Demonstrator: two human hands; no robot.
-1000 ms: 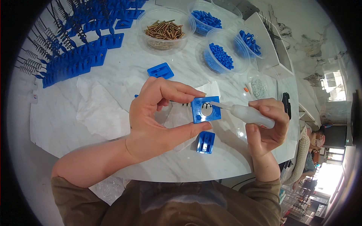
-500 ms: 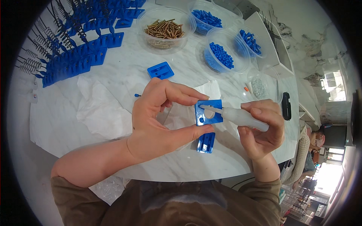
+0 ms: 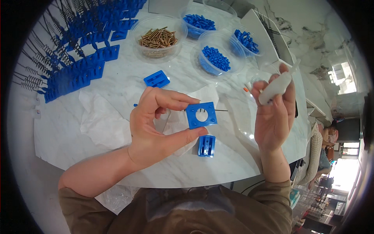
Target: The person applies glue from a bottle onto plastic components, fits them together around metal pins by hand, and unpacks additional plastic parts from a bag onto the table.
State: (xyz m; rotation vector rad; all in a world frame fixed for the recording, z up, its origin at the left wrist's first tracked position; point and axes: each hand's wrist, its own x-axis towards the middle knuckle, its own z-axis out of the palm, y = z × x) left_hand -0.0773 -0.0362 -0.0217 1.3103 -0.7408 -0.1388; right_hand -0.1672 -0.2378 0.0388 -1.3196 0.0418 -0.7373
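My left hand [image 3: 150,126] pinches a square blue plastic plate [image 3: 191,120] by its upper and lower edges. The plate has a large round hole, with small round marks near its corners. A thin dark wire [image 3: 222,110] shows beside its right edge; whether it is joined to the plate I cannot tell. Apart from the plate, on the right, my right hand [image 3: 274,124] is closed around a white squeeze bottle [image 3: 275,89], its narrow nozzle pointing up and right. Below the plate lies a slotted blue block [image 3: 206,146], and a similar blue block [image 3: 157,79] lies farther off.
Clear tubs hold brass-coloured pins [image 3: 157,38] and small blue pieces [image 3: 215,58]. Many blue bases with black springs [image 3: 74,78] stand at far left. White tissue [image 3: 103,121] lies left of my hand. A white box [image 3: 269,39] with dark wires stands far right.
My right hand has drawn the squeeze bottle off the plate, up and to the right, and tipped its nozzle upward. The plate in my left hand has shifted slightly left and now faces me more.
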